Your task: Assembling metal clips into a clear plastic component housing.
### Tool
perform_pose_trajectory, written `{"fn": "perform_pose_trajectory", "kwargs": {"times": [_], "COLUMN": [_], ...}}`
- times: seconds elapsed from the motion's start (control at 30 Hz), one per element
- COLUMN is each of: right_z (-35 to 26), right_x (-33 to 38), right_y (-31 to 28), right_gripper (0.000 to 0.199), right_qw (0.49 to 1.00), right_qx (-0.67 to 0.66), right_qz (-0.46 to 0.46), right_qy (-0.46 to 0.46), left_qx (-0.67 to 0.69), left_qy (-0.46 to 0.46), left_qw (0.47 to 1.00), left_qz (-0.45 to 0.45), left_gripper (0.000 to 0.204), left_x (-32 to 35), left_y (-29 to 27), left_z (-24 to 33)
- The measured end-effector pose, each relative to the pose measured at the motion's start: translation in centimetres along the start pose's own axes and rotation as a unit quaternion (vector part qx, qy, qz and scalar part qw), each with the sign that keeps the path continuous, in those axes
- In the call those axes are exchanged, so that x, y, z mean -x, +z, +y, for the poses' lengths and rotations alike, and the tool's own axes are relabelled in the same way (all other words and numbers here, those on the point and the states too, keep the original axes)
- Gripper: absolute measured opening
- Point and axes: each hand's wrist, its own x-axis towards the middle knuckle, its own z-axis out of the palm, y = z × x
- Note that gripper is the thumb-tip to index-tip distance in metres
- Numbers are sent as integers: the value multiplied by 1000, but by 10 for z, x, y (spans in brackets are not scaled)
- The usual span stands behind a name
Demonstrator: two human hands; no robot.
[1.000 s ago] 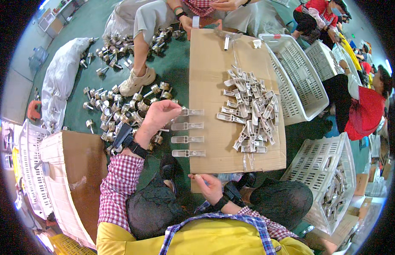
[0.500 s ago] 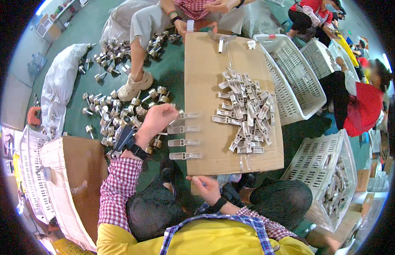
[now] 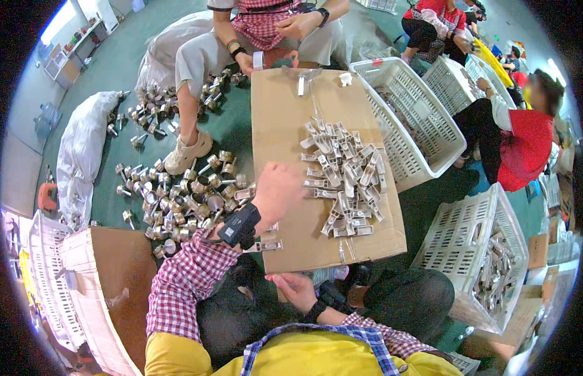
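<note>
The left hand is being held over the board beside clips, the right hand near its corner; whether anything is being grasped cannot be told.

The left forearm is slanting forward and inward from the body. The left wrist is lying in line with it, and the left hand is showing its back to the view, well forward of the other hand. Blur is hiding its fingers; their grip cannot be determined. The right forearm is angling inward, low and close to the torso. The right hand is pointing leftward, its fingers and thumb converging toward their tips; fingertip contact cannot be confirmed.
</note>
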Motion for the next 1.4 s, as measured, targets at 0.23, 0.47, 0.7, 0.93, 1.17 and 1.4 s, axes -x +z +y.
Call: {"fn": "perform_pose_trajectory", "kwargs": {"times": [0.23, 0.47, 0.7, 0.93, 1.17, 1.4], "right_z": [-4, 25, -1, -19, -13, -11], "right_x": [3, 8, 3, 0, 5, 6], "right_y": [-1, 1, -1, 2, 5, 2], "right_gripper": [25, 23, 26, 24, 22, 21], "right_qw": [1000, 997, 998, 991, 997, 996], "right_qx": [27, 33, 49, -19, -69, -50], "right_qz": [0, 14, 11, 1, 15, 15], "right_qy": [-6, -62, 37, 133, 34, 70], "left_qx": [49, 48, 602, 625, 547, 549], "left_qy": [6, 0, -264, -336, -328, -351], "left_qw": [998, 999, 738, 689, 764, 755], "left_qz": [-40, 25, 155, 146, 95, 69], "left_gripper": [21, 19, 17, 17, 20, 22], "left_x": [9, 23, 43, 83, 77, 77], "left_y": [-7, -8, -40, -1, 13, 11], "left_z": [18, 21, -67, -106, -99, -104]}}
